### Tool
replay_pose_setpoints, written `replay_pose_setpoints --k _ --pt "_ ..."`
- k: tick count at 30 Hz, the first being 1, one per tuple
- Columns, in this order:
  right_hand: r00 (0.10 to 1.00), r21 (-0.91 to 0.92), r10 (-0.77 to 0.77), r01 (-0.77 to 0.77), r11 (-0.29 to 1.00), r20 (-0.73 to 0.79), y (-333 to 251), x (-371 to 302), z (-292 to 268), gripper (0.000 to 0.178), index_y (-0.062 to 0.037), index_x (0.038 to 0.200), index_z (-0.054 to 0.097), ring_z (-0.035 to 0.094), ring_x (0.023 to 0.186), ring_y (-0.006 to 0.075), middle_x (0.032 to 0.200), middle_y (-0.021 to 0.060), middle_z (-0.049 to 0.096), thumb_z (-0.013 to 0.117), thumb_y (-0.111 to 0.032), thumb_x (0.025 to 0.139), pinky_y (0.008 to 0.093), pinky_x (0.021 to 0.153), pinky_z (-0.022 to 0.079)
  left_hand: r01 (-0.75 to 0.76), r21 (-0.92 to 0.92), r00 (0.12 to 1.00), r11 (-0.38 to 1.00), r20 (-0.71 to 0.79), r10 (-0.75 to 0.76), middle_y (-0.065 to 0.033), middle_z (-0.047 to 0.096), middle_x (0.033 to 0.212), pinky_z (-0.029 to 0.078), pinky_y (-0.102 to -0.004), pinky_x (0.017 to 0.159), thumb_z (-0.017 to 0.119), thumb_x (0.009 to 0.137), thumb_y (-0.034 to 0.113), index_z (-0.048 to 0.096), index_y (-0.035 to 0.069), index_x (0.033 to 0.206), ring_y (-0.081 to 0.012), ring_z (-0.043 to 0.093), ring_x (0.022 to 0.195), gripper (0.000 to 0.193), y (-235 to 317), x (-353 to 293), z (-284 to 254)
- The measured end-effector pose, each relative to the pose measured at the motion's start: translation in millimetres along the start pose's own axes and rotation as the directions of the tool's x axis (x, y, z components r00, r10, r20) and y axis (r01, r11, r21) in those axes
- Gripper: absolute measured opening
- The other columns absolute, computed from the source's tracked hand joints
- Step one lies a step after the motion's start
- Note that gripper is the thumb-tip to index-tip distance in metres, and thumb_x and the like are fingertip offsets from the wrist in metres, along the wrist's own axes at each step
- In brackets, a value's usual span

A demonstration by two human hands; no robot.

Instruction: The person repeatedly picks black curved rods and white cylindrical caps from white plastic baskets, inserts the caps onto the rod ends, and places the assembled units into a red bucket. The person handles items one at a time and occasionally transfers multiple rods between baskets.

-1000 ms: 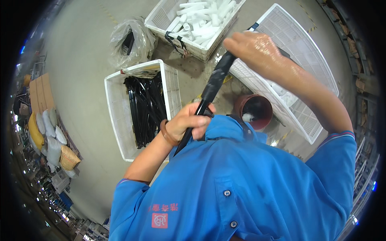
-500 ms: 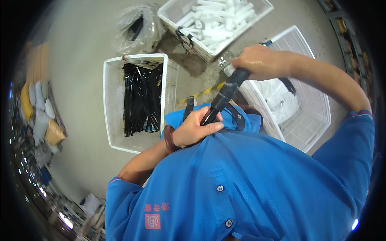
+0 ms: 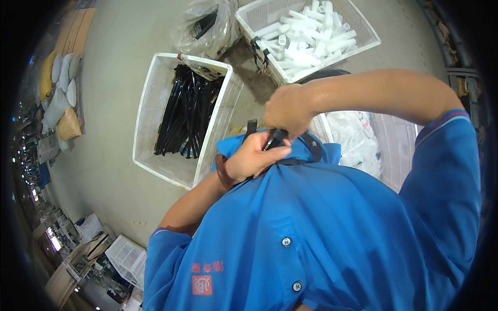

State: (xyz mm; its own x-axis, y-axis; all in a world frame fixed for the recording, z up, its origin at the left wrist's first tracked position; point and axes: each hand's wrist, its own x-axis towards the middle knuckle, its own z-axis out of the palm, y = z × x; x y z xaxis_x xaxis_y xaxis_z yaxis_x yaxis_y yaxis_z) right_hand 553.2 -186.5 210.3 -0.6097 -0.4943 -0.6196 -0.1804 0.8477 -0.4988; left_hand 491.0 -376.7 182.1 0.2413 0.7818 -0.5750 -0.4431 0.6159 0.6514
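Note:
Close against my blue shirt, my left hand (image 3: pixel 254 160) is closed around a black rod-like piece (image 3: pixel 276 138), its thumb lying along it. My right hand (image 3: pixel 291 110) is just beyond, closed with its knuckles up, at the far end of that black piece. What sits under the right fingers is mostly covered by the hand, so only a short dark length shows between the two hands. To the left of them, long black strips or rods (image 3: pixel 189 116) lie bundled in a white crate (image 3: pixel 142 116).
Beyond my hands, a second white crate (image 3: pixel 254 37) holds many white tubes (image 3: pixel 311 39). Near it a clear plastic bag (image 3: pixel 194 39) has something black inside. Under my right arm, another crate (image 3: pixel 394 140) contains white plastic bags (image 3: pixel 355 137). Sacks (image 3: pixel 65 96) lie far left.
My right hand has come down toward my left hand, along with the black sleeve it gripped. The left hand keeps its hold. My view has shifted slightly.

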Motion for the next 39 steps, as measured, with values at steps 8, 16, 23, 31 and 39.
replay_pose_setpoints --k 8,16,23,31,39 --pt "0.679 0.372 0.434 -0.248 0.895 -0.592 103 -64 -67 0.07 -0.0126 0.14 0.052 0.066 0.099 0.0272 0.115 0.0152 0.066 0.073 -0.045 0.082 0.036 0.084 0.051 -0.087 -0.266 0.996 0.96 -0.059 0.074 0.0049 0.038 0.057 0.029 -0.0231 0.034 0.054 0.102 0.021 0.054 0.005 0.11 -0.0048 0.034 0.037 0.018 19 -22 -82" --pt "0.552 0.84 0.664 0.137 0.525 -0.505 150 -49 -33 0.071 -0.0058 0.138 0.053 0.063 0.091 0.0165 0.108 0.0113 0.067 0.041 -0.063 0.098 0.0287 0.08 0.05 -0.029 -0.258 0.999 0.966 -0.04 0.02 0.0058 0.035 0.057 0.028 -0.0223 0.037 0.051 0.103 0.026 0.052 0.006 0.112 -0.0044 0.031 0.038 0.022 34 -24 -153" --pt "0.691 0.594 0.405 0.044 0.804 -0.599 194 39 -36 0.043 -0.0016 0.092 0.065 0.06 0.062 0.0158 0.067 0.0077 0.059 0.069 -0.044 0.087 0.0332 0.059 0.048 0.104 -0.213 0.976 0.971 -0.165 -0.141 0.0048 0.036 0.052 0.028 -0.0233 0.036 0.054 0.101 0.019 0.056 0.003 0.108 -0.006 0.032 0.036 0.018 52 17 -161" --pt "0.994 0.995 0.045 0.103 0.0 -0.103 348 58 25 0.024 -0.0031 0.092 0.062 0.053 0.045 0.0096 0.061 0.0017 0.058 0.073 -0.024 0.088 0.0262 0.04 0.039 0.227 -0.19 0.93 0.955 -0.248 -0.27 0.0044 0.04 0.051 0.029 -0.0225 0.037 0.066 0.093 0.014 0.057 0.002 0.111 -0.005 0.035 0.036 0.024 70 113 -169" --pt "0.795 -0.026 -0.345 0.384 0.923 -0.499 308 100 -14 0.047 -0.0024 0.09 0.068 0.068 0.084 0.0343 0.081 0.014 0.069 0.085 -0.037 0.062 0.0442 0.073 0.053 0.345 -0.18 0.917 0.921 -0.145 -0.371 0.0061 0.043 0.053 0.03 -0.0217 0.038 0.07 0.09 0.019 0.06 0.005 0.106 -0.0038 0.037 0.038 0.023 89 195 -182"
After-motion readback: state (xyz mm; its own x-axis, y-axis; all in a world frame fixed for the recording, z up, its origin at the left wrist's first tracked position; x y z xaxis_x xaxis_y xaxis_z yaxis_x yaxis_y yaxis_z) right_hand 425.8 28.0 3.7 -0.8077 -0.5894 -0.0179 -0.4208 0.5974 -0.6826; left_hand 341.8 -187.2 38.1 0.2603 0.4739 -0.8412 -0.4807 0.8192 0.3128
